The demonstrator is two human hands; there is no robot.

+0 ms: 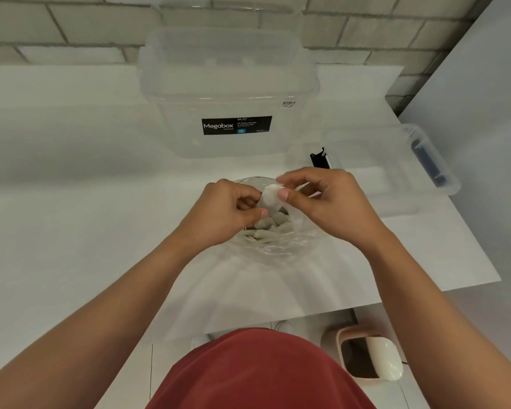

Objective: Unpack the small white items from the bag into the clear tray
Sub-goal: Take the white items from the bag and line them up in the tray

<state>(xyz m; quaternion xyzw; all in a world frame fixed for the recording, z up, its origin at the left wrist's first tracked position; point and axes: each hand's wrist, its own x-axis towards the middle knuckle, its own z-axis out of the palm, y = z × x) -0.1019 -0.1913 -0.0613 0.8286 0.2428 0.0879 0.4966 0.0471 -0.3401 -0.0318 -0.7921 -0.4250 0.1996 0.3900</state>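
Observation:
A clear plastic bag (289, 240) stands open on the white table in front of me, with several small white items (266, 228) inside it. Just above its mouth both hands hold one small white item (270, 199). My left hand (227, 211) pinches its left side and my right hand (325, 199) pinches its right edge between thumb and fingers. A clear lidded tray (396, 172) with a dark blue clip lies to the right of the bag. A tall clear Megabox storage box (227, 93) stands behind the bag, against the wall.
A black clip (320, 159) lies between the storage box and the tray. The table's front edge runs below my arms. On the floor at the lower right stands a beige bin with a white lid (372, 355). A brick wall closes the back.

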